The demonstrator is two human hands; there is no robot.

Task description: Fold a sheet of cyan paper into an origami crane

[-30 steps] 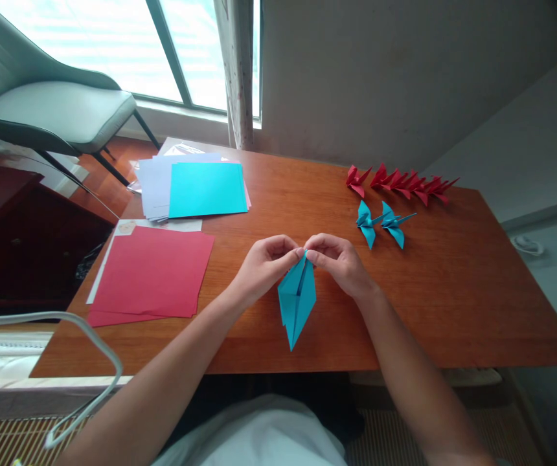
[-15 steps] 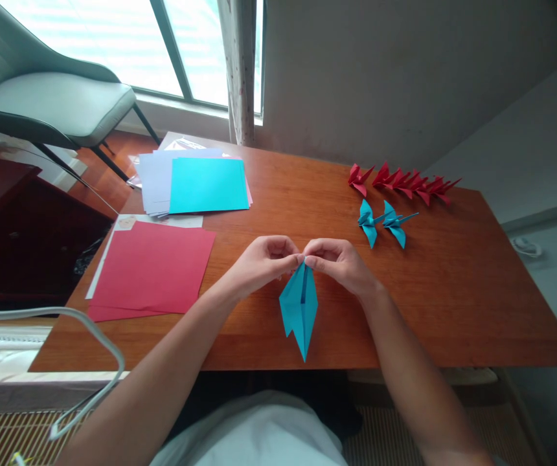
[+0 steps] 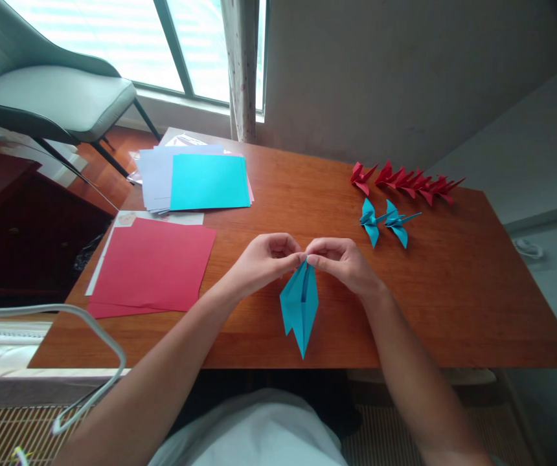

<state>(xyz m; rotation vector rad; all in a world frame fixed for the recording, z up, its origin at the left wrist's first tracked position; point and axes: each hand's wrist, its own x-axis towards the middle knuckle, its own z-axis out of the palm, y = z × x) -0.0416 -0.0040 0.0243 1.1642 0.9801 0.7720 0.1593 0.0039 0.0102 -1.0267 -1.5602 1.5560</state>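
A partly folded blue origami paper (image 3: pixel 300 304) hangs point down above the front of the table. My left hand (image 3: pixel 273 260) pinches its top tip from the left, thumb and fingertips together. From the other side, my right hand (image 3: pixel 339 260) pinches the same tip, and the fingertips of both hands meet there. The tip itself is hidden by the fingers. Loose flaps spread below, with a narrow slit down the middle. Two finished blue paper cranes (image 3: pixel 396 223) stand beyond my right hand, and behind them is a row of several red paper cranes (image 3: pixel 417 182).
Red paper sheets (image 3: pixel 155 268) lie at the table's left, over a white sheet. Behind them a blue sheet (image 3: pixel 210 182) tops a stack of pale papers (image 3: pixel 156 178). A chair (image 3: pixel 59 97) stands by the window. A white bent tube (image 3: pixel 108 336) crosses the lower left.
Both hands keep their pinch on the blue paper's tip, nearly in the same place. The view has shifted slightly; nothing was let go.
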